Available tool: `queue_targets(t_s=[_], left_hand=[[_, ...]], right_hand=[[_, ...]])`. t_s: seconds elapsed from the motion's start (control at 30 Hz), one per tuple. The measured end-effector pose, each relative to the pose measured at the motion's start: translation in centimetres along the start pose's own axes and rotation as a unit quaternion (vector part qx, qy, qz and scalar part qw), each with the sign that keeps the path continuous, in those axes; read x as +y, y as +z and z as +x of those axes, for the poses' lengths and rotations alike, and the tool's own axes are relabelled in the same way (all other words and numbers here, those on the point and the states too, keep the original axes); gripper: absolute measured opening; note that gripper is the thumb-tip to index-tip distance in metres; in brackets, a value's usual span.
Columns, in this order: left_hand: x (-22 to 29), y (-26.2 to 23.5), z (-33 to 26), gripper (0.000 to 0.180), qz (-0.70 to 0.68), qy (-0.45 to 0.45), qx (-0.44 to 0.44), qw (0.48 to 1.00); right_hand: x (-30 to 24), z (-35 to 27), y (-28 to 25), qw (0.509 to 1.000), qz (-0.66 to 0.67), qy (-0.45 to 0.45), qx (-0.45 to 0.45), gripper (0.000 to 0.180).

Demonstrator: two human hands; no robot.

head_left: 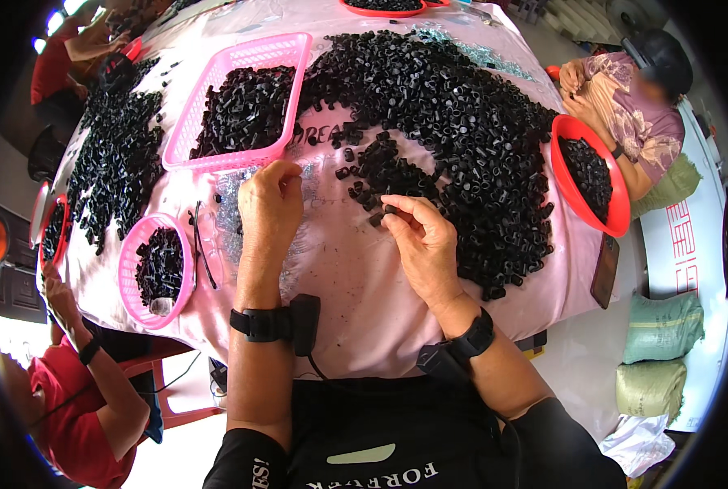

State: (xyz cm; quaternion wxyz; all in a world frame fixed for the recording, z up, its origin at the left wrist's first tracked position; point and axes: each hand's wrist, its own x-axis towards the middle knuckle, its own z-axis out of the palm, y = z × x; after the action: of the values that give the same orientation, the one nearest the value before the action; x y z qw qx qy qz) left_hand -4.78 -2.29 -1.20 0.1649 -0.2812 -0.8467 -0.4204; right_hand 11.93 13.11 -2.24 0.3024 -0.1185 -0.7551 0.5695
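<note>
Head view: the left hand [270,204] rests fingers-down on a patch of small clear parts [232,204] just below the pink rectangular basket [217,81]; whether it has pinched one I cannot tell. The right hand [423,240] nips a small black cap [387,210] between thumb and fingertips, at the near edge of the big black cap heap [461,122]. Held so lightly, the cap could slip back into the heap

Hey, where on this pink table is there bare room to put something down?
The clearest patch of pink cloth lies between the left hand and right hand, running to the near edge. The big heap of black caps crowds the right side, the rectangular pink basket and round pink basket the left.
</note>
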Motion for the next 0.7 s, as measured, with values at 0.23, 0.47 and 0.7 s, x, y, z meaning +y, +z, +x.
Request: queue_targets(t_s=[0.23, 0.47, 0.7], left_hand=[[0.4, -0.5, -0.6, 0.011, -0.011, 0.030, -0.118, 0.992], [0.8, -0.2, -0.6, 0.011, 0.007, 0.102, -0.123, 0.987], [4.6, -0.3, -0.8, 0.012, -0.205, 0.056, -0.208, 0.955]], right_hand=[[-0.4, -0.2, 0.4, 0.994, 0.094, 0.058, 0.021, 0.026], [0.3, -0.2, 0.3, 0.991, 0.113, 0.064, 0.010, 0.025], [-0.9, -0.1, 0.3, 0.996, 0.069, 0.063, 0.000, 0.019]])
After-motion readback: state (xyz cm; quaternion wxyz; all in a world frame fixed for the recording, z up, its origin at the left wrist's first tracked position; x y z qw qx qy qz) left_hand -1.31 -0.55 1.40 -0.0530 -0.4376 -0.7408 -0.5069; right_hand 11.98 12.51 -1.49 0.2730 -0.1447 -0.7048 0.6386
